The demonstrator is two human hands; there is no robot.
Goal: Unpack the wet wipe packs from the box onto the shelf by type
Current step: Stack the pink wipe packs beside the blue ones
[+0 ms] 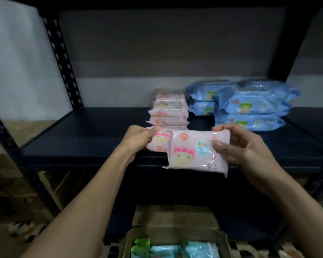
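1. The right hand (244,146) holds a pink wet wipe pack (198,151) by its right end, thumb curled onto the printed face and fingers wrapped over the top edge.
2. This pack is soft, pale pink plastic with crimped ends; it shows a cartoon face in a pink cap at lower left, a round orange mark at upper left and a light blue label near the thumb.
3. The left hand (138,138) grips a second pink pack (159,143) of the same design, fingers curled around its left end; this pack sits just behind and to the left of the first, at the front edge of the dark shelf (82,138).
4. Beyond the left hand, a row of pink packs (168,107) runs toward the back of the shelf.
5. Beyond the right hand, larger blue packs (250,105) lie stacked flat, beside the pink row.
6. Below both forearms, an open cardboard box (175,231) holds green and light teal packs (175,250).
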